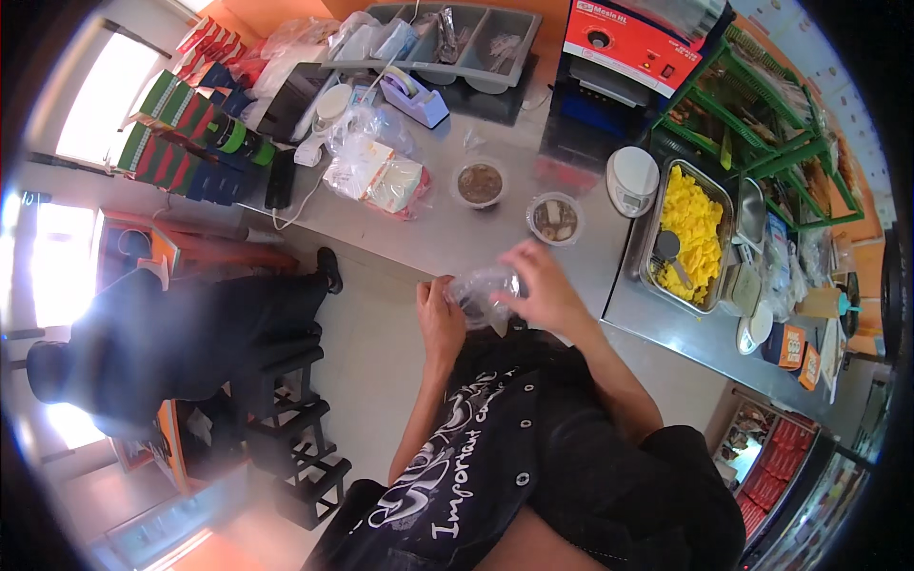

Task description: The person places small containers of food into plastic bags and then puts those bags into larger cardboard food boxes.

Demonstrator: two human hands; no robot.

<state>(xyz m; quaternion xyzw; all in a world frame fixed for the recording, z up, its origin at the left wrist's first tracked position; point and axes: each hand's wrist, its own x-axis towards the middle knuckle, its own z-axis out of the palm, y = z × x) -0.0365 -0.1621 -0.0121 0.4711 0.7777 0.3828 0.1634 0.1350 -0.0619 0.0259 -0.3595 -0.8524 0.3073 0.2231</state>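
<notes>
Between my hands, just off the edge of the steel counter (400, 239), is a clear plastic bag (485, 292). My left hand (439, 314) grips its left side with the fingertips. My right hand (539, 285) is at the bag's right side with fingers spread; whether they pinch the film cannot be told. On the counter beyond stand two round clear plastic cups: one with brown contents (480, 183), the other, nearer my right hand, with pale pieces in a dark filling (555, 220).
Back left are a purple tape dispenser (414, 96) and plastic-wrapped packs (378, 178). A red cup sealer (628, 50) stands at the back. To the right are a white digital scale (633, 182) and a steel tray of yellow food (689, 228). A person in dark clothes (214, 328) is at left, near black stools (300, 435).
</notes>
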